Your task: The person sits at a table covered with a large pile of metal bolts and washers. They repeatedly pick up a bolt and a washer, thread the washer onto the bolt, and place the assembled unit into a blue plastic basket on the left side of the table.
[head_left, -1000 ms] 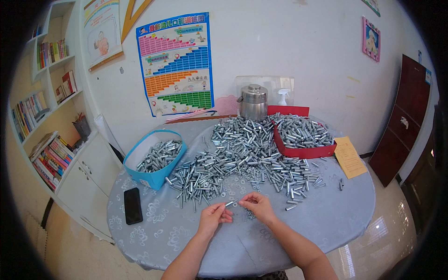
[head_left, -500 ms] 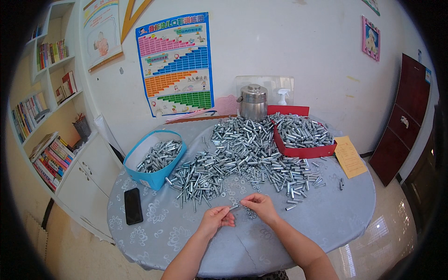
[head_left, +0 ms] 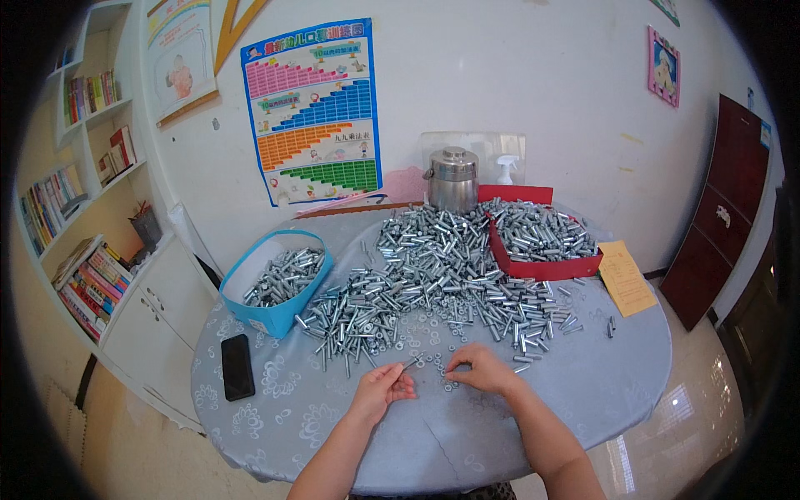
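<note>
With the left hand (head_left: 382, 392) pinching a bolt (head_left: 410, 363) steady, the right hand's (head_left: 481, 371) closed fingertips should lift one washer (head_left: 447, 387) cleanly

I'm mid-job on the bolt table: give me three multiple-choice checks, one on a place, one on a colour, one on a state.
1. Where does the black phone lie?
A. left part of the table, near the blue bin
B. inside the red tray
C. on the bookshelf

2. What colour is the tray of bolts at the far right of the pile?
A. green
B. red
C. white

3. What is the left hand doing?
A. lying flat and empty
B. gripping the phone
C. pinching a thin bolt

Answers:
1. A, it lies on the tablecloth just in front of the blue bin.
2. B, its walls are red.
3. C, the bolt sticks out from its fingertips toward the right hand, which rests on small washers.
</note>
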### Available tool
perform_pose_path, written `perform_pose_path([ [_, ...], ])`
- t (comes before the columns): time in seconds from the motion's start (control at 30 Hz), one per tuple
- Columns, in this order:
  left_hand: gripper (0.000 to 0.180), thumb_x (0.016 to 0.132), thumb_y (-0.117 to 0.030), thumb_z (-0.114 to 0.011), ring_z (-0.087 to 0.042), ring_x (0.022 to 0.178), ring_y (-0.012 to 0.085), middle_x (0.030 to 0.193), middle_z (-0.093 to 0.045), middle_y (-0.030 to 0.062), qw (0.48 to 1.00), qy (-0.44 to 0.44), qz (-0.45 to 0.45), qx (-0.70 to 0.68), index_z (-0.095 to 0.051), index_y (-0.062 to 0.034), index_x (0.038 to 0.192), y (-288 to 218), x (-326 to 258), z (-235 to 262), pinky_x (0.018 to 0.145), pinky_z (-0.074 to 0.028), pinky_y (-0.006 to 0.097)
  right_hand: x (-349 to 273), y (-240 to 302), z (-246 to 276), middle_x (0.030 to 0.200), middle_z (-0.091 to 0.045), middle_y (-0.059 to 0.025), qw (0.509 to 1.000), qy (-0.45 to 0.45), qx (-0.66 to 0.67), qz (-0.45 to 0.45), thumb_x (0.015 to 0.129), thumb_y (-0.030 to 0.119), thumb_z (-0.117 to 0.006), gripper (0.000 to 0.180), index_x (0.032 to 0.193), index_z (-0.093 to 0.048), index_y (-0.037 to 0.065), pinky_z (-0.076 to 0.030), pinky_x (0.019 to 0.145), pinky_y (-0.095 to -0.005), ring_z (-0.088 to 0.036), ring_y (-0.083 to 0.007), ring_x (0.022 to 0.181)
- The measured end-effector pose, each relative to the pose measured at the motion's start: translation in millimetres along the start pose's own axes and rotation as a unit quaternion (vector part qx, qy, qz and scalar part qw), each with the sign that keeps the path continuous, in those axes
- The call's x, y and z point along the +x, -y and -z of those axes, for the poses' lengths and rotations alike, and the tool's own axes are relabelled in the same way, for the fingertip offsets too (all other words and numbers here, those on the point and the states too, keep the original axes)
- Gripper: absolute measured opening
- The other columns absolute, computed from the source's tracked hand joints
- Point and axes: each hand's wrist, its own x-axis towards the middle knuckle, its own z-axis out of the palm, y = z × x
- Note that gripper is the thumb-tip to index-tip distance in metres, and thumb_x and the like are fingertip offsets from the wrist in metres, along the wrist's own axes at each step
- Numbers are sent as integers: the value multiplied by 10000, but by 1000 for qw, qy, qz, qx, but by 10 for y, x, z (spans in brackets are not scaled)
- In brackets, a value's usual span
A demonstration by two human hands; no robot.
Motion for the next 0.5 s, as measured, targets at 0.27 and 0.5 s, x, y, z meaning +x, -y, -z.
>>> perform_pose_path([
  [0.27, 211, 879, -171, -481, -591, 658, 192, 767, -583, 110, 1000, -4, 3, 15, -528, 26, 940, -11, -12, -18, 606, -533, 327, -21, 181, 42, 793, -619, -34, 989, -55, -108, 82, 636, 177, -668, 137, 766, -667, 134, -412, 771, -352, -552, -237, 826],
  [0.5, 222, 882, -173, -476, -593, 675, 199, 773, -583, 114, 1000, 6, 4, 25, -525, 22, 975, -12, -14, -28, 616, -531, 332, -43, 209, -41, 803, -608, -21, 991, -31, -119, 45, 651, 201, -668, 106, 738, -662, 141, -391, 748, -351, -534, -213, 836],
])
